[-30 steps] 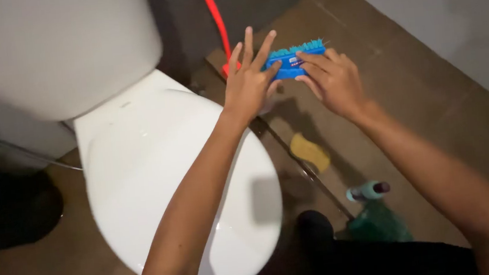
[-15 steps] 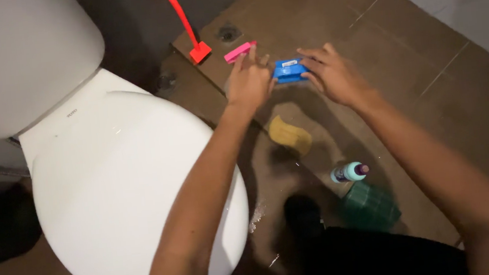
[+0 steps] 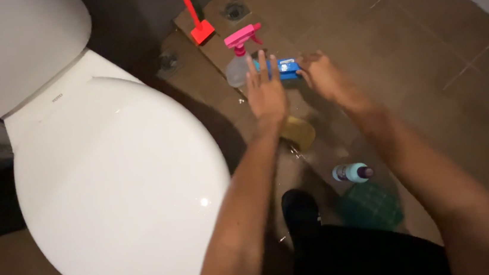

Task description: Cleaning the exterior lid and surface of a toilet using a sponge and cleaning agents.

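Observation:
A small blue packet [image 3: 288, 68] is low over the brown tiled floor, between my hands. My right hand [image 3: 325, 77] is blurred and grips the packet's right end with its fingertips. My left hand [image 3: 266, 90] is spread flat with fingers apart, its fingertips overlapping the packet's left end and holding nothing. Just left of that hand a clear spray bottle with a pink trigger [image 3: 239, 54] stands on the floor. A yellow sponge [image 3: 302, 133] lies under my left wrist.
A white toilet with its lid closed [image 3: 117, 185] fills the left side, its tank [image 3: 8, 46] behind. A red-handled tool [image 3: 198, 25] leans by a floor drain [image 3: 236, 9]. A small bottle [image 3: 352, 173] lies on its side above a green cloth [image 3: 370, 206].
The view has tilted down and both hands have dropped with the blue packet toward the floor. The pink-trigger spray bottle has come into full sight. My left hand has spread open.

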